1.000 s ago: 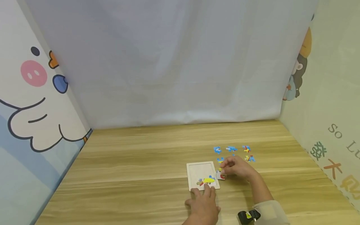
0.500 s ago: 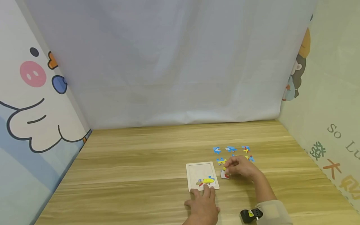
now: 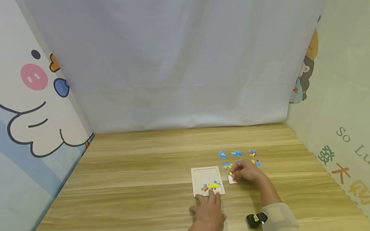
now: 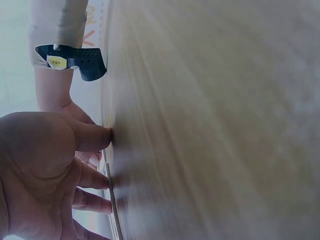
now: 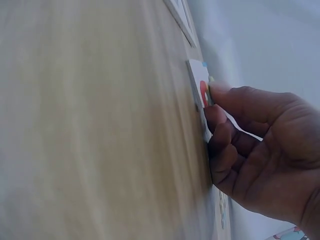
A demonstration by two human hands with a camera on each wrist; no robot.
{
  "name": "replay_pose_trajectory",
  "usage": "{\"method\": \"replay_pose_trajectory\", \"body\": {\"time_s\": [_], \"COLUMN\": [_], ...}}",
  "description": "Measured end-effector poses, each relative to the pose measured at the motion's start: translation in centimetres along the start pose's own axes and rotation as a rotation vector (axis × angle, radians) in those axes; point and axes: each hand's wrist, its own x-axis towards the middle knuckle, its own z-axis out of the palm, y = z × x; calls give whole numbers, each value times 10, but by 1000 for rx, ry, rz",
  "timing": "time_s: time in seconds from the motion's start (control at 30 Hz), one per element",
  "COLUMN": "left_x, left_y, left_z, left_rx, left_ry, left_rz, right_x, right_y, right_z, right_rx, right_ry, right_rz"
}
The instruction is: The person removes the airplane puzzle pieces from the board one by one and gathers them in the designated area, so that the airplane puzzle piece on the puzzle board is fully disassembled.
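In the head view a jigsaw piece (image 3: 232, 180), white with red and yellow marks, is pinched between the thumb and fingers of my right hand (image 3: 248, 171). It lies just right of a square wooden puzzle board (image 3: 206, 175). The right wrist view shows the white piece (image 5: 198, 75) tilted, its right end between thumb and fingertips. My left hand (image 3: 208, 210) spreads its fingers over the board's near edge, fingertips touching it. Joined pieces with a yellow shape (image 3: 214, 185) sit in the board's lower right. My right hand hides part of the held piece and some loose ones.
Several loose jigsaw pieces (image 3: 237, 153), mostly blue, lie in rows beyond my right hand. The wooden table (image 3: 130, 170) ends at a pale curtain (image 3: 173, 80) behind and printed panels at both sides. A black device (image 3: 255, 220) is on my right wrist.
My right hand has drawn the white piece rightward, away from the board's edge, and turned it slightly. My left hand and the board have stayed in place.
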Motion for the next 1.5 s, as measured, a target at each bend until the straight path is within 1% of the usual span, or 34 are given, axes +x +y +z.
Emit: {"method": "replay_pose_trajectory", "body": {"time_s": [0.17,0.3,0.47,0.57,0.83,1.03,1.3,1.5], "left_x": [-1,-1,-1,-1,-1,-1,0,-1], "left_y": [0,-1,-2,-1,0,1,0,1], "left_z": [2,3,4,5,6,7,8,8], "left_rx": [-4,-4,-6,-7,8,7,6,-31], "left_ry": [3,12,-1,-8,8,12,32,39], "left_rz": [7,15,27,30,0,-13,-21,-31], "right_x": [0,1,0,-1,-1,0,2,3], "right_y": [0,0,-1,-2,-3,-2,-3,-4], "right_z": [2,2,3,3,4,3,3,3], "right_rx": [5,-7,-17,-18,-27,-37,-37,-32], "right_ry": [15,28,39,31,31,29,28,26], "right_rz": [40,53,51,43,48,29,40,50]}}
